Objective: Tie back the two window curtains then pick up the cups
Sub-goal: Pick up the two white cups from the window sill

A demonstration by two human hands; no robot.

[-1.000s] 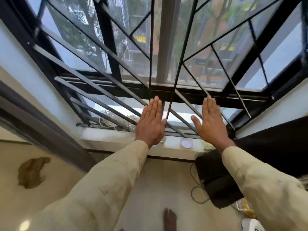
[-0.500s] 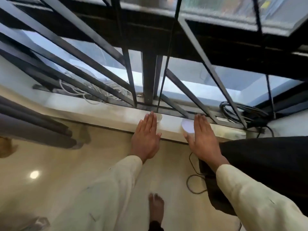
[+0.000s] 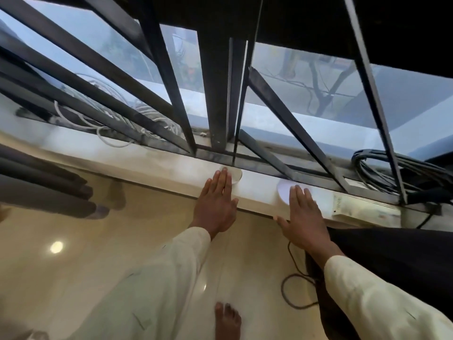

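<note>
We see white left cup [image 3: 235, 177] and right cup [image 3: 283, 192] apart on sill [image 3: 147, 159]; dark left curtain [image 3: 36, 190], right curtain [image 3: 397, 256] bunched aside.

White cable coil [image 3: 117, 123] behind grille [image 3: 169, 94]

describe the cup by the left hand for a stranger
Follow the pale windowsill under the black grille to the thick upright bar. The cup sits at its foot, at the left hand's fingertips. The other cup lies further right, nearer the black cables.
</note>
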